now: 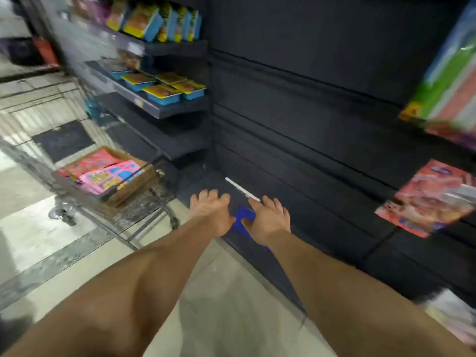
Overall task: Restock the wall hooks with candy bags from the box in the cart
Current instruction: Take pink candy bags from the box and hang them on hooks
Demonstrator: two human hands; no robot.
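Both my arms reach down to the foot of the dark slatted wall. My left hand is palm down with its fingers spread. My right hand rests beside it, its thumb against a blue packet lying low between the two hands. Whether it grips the packet is not clear. To the left a wire cart carries a cardboard box with pink and red candy bags lying flat in it. A red candy bag hangs on the wall at the right.
A white strip lies on the dark base just beyond my hands. Shelves at the upper left hold blue trays. A large green and pink pack hangs at the top right. A black mat lies on the tiled floor.
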